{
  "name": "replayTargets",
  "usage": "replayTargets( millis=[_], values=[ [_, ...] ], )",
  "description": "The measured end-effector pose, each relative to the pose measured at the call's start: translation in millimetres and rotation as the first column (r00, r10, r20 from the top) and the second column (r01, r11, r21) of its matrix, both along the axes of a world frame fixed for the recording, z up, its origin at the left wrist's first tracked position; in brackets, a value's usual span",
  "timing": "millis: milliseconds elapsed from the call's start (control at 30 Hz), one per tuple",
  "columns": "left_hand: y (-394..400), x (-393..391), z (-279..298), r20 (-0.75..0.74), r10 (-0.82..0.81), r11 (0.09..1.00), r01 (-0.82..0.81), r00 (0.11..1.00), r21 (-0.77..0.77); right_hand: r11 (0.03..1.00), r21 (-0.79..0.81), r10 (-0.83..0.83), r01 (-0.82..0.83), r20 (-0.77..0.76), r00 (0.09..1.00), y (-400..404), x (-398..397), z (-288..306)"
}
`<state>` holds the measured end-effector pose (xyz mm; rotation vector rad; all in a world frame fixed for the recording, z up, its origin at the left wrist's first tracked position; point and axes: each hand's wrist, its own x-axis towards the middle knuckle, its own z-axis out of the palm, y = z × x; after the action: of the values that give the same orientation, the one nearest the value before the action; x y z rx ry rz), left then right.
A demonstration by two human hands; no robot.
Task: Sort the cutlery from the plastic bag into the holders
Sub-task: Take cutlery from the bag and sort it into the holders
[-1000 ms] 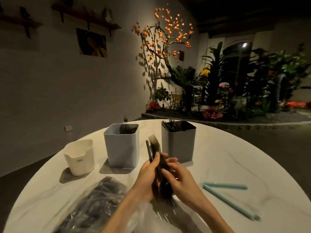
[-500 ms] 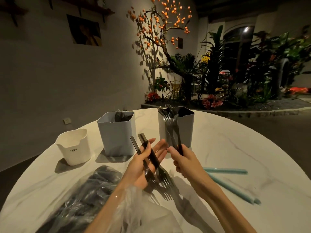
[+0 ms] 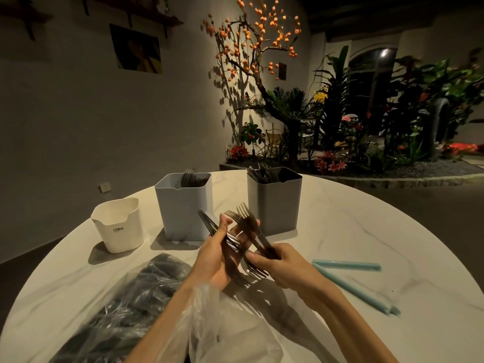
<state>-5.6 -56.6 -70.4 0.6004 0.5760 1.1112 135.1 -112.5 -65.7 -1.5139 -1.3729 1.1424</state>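
While both hands work low in the centre of the frame, the left hand (image 3: 216, 258) lies palm up with its fingers curled round a small bundle of cutlery (image 3: 235, 258): fork tines point toward the bottom of the frame near its wrist, and flat handle ends stick out past its fingertips toward the upper left. The right hand (image 3: 280, 268) pinches the handles of two or three forks (image 3: 246, 221) between thumb and fingers, their tines raised toward the top of the frame and crossing over the left hand's bundle, just in front of the grey holder.

Along the far side of the round marble-patterned desk (image 3: 366, 231) stand three holders. The white holder (image 3: 118, 225), at left centre, shows nothing above its rim. The pale blue holder (image 3: 183, 205), beside it to the right, has fork tines standing up inside. The grey holder (image 3: 273, 200), right of that, carries a cluster of cutlery leaning toward its left corner.

At lower left lies the clear plastic bag (image 3: 125, 310), with a dark heap of cutlery inside; its loose mouth drapes over the left forearm at the bottom centre. To the right of the right hand, two pale teal sticks (image 3: 348, 276) rest on the desk, angled apart from a near-shared end.
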Motion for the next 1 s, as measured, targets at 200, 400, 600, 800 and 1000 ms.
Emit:
replayTargets(
  millis=[200, 400, 600, 800, 1000],
  values=[
    [-1, 7, -4, -0.098, 0.152, 0.988, -0.148, 0.983, 0.051, 0.978, -0.054, 0.195, -0.2, -0.076, 0.978, -2, -12, -4],
    [0, -2, 1, -0.269, 0.186, 0.975, -0.143, 0.945, 0.171, 0.994, 0.081, -0.056, 0.07, -0.17, 0.984, 6, 8, -1],
    [-4, -6, 0, -0.309, -0.03, 0.984, 0.083, 0.951, 0.159, 0.901, 0.143, -0.362, 0.41, -0.272, 0.892, 9, 23, 6],
    [-3, -10, -7, -0.596, -0.129, 0.889, 0.359, 0.792, 0.284, 0.843, 0.22, -0.378, 0.491, -0.409, 0.831, 9, 37, 8],
    [-8, 3, -12, -0.713, -0.176, 0.842, 0.479, 0.679, 0.248, 0.903, 0.245, -0.254, 0.353, -0.359, 0.898, 10, 19, 1]
  ],
)
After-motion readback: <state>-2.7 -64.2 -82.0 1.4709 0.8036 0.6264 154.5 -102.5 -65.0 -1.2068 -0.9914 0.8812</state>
